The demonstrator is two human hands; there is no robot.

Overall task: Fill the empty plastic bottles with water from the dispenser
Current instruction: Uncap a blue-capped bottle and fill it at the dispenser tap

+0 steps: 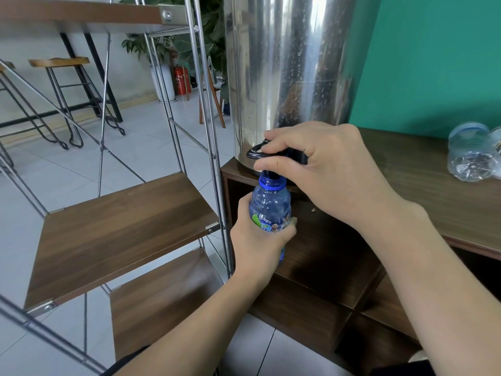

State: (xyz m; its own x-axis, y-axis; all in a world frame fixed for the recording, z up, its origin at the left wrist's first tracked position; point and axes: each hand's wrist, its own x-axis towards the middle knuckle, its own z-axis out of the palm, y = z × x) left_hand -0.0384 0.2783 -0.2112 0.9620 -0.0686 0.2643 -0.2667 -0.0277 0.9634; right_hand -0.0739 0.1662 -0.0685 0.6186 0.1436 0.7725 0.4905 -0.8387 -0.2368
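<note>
A steel water dispenser [287, 77] stands at the wooden cabinet's [433, 185] left front corner. My right hand [325, 175] grips its black tap lever [256, 152]; my left hand [260, 240] holds the blue bottle [269, 204] beneath the tap. I judge filling is under way; next, release the lever when full.
</note>
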